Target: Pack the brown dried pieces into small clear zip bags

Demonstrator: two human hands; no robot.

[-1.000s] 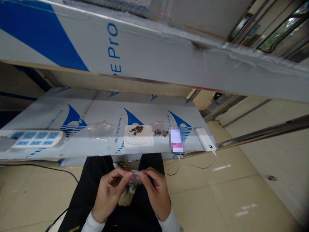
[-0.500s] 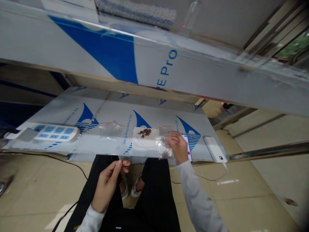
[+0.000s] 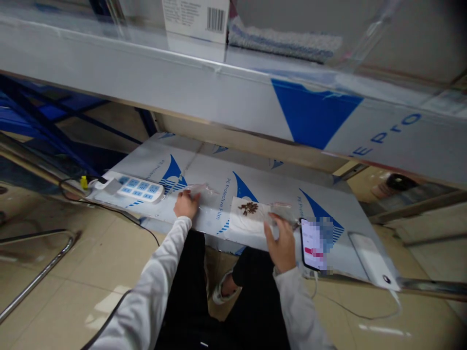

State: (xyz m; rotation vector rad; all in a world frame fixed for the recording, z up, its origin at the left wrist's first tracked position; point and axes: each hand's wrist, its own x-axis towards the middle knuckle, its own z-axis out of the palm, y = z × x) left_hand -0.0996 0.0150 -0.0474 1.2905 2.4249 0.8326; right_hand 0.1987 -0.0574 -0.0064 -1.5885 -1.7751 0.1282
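Observation:
My left hand (image 3: 187, 204) is at the left end of a clear plastic bag (image 3: 209, 195) on the film-covered shelf (image 3: 204, 170); its fingers are curled in on the bag's edge. My right hand (image 3: 281, 242) hovers low over the right side of a white paper sheet (image 3: 242, 224), thumb and fingers apart. Just beyond those fingers lies another clear plastic bag (image 3: 286, 209), partly hidden by them. On the sheet sits a small heap of brown, elongated pieces (image 3: 248, 208), too small to name.
A white power strip (image 3: 142, 188) lies at the shelf's left. To the right are a phone (image 3: 310, 245) with a lit screen and a white device (image 3: 368, 257) with a cable. An upper ledge (image 3: 219, 82) crosses in front, carrying a box (image 3: 197, 17) and a fluffy cloth (image 3: 284, 43).
My left hand has moved from above my lap up to the left plastic bag. My right hand has drawn away from the crinkled clear packet, its fingers spreading. The view has swung left.

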